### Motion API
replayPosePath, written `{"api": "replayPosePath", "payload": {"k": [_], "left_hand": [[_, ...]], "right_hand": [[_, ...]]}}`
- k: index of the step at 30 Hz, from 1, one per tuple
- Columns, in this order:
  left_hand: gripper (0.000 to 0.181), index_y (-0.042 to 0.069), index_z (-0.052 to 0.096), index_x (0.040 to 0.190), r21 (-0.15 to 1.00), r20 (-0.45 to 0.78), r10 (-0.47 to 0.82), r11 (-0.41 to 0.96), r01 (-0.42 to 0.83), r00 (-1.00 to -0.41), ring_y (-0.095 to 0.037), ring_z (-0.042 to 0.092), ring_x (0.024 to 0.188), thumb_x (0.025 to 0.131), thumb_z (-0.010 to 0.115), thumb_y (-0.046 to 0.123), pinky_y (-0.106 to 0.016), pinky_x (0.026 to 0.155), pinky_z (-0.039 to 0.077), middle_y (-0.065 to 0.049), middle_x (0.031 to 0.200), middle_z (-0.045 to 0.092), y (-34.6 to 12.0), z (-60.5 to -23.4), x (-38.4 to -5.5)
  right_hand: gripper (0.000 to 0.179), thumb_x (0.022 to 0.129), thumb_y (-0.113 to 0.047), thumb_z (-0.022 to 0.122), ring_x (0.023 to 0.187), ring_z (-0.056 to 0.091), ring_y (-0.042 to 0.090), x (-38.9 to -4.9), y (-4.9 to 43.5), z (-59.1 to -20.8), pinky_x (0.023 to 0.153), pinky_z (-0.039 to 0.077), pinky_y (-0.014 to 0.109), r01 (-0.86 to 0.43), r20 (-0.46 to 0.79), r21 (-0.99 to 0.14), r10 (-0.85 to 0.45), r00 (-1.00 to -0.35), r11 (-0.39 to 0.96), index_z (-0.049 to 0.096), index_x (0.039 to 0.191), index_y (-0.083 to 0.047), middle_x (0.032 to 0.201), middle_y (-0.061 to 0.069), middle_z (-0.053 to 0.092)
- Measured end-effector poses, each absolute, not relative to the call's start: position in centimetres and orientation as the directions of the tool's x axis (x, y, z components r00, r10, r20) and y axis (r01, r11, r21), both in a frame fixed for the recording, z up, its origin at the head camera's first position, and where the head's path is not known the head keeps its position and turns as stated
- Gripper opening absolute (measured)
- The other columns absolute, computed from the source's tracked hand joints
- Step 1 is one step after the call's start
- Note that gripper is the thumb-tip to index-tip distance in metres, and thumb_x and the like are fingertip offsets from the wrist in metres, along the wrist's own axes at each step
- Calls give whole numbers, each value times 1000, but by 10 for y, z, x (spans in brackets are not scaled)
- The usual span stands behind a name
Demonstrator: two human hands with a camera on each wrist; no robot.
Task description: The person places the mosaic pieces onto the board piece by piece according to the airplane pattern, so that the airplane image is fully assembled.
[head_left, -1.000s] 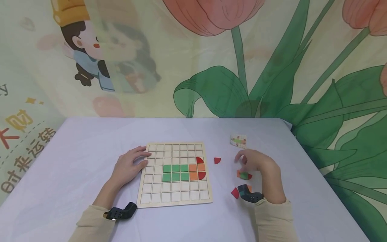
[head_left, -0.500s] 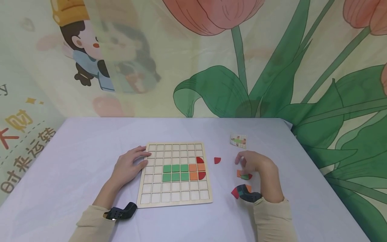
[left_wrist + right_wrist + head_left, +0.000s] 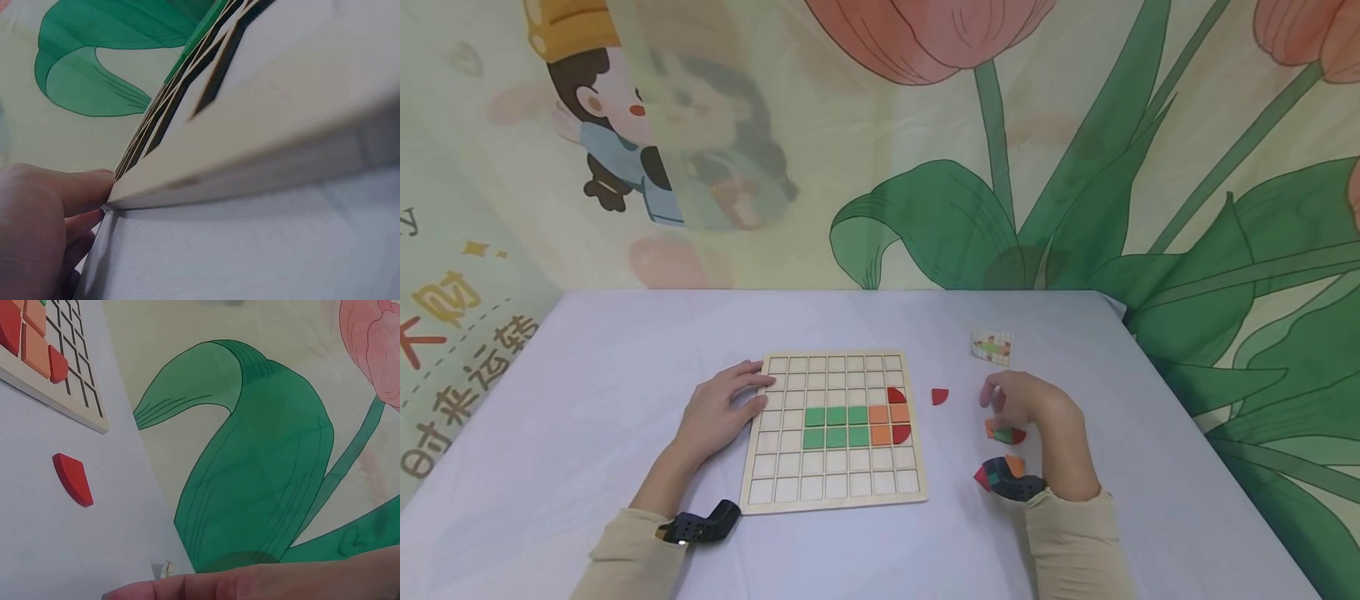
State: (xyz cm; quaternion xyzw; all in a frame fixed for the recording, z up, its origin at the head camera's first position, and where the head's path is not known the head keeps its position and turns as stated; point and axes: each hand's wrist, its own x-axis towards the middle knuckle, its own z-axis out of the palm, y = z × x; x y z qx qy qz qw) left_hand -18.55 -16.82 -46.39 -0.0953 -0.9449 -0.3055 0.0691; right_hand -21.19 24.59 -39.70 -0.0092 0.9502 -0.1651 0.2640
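Observation:
In the head view, my left hand rests at the left edge of a wooden grid board, its thumb and fingers touching the rim. Green squares, orange squares and two red quarter-round pieces sit in the board's cells. My right hand hovers low over a small cluster of loose pieces, fingers bent downward. Partly under its fingers lie an orange piece, a green piece and a red piece. Its fingertips are partly hidden.
A loose red quarter-round piece lies between board and right hand. Behind that hand is a small pattern card. Near the right wrist lie a red piece and an orange piece, partly covered by the wrist camera.
My right hand and forearm have shifted slightly left over the loose pieces, and the orange piece beneath has slid a little left. My left hand and the board keep their places.

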Motion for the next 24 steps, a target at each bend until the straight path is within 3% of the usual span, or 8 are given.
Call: {"api": "replayPosePath", "payload": {"k": [10, 24], "left_hand": [[31, 11, 66, 117, 562, 191, 137, 797, 222, -972, -38, 38, 135, 89, 61, 21, -62, 107, 25, -15, 141, 50, -167, -461, -185], [30, 12, 66, 117, 565, 187, 143, 793, 226, -972, -37, 39, 135, 89, 61, 22, -61, 107, 25, -15, 141, 50, -169, -462, -185]], "right_hand": [[35, 76, -19, 80, 84, 55, 21, -212, 243, -392, 69, 50, 33, 68, -533, -292, -103, -840, 954, 61, 105, -15, 98, 6, 61], [30, 75, -12, 79, 81, 56, 21, -208, 234, -393, 66, 52, 32, 68, -489, -271, -77, -869, 960, 64, 102, -14, 96, 6, 62]]}}
